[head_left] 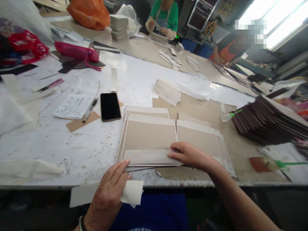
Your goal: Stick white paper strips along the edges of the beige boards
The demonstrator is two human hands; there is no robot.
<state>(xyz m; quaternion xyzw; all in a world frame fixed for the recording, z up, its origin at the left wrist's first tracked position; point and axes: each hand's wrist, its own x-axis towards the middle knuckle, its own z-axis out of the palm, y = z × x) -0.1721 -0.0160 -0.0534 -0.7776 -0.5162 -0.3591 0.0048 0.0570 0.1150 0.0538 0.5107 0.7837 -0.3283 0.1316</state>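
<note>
In front of me a grey-beige board panel (pixel 151 133) with white edges lies on a few similar panels. A white paper strip (pixel 146 157) runs along its near edge. My right hand (pixel 186 155) has its fingers closed at the right end of that strip, pressing on the board. My left hand (pixel 109 187) touches the strip's left end with its fingertips. Spare white paper strips (pixel 132 192) are gripped in the same hand, hanging over the table edge. A second pile of panels (pixel 199 136) lies to the right, partly behind my right hand.
A black phone (pixel 110 106), a notebook (pixel 74 99) and a pen (pixel 90 110) lie at left. Beyond the panels is a heap of pale strips (pixel 166 92). A tall stack of dark-edged boards (pixel 269 122) and a glue brush (pixel 267 164) stand right. Two people work across the table.
</note>
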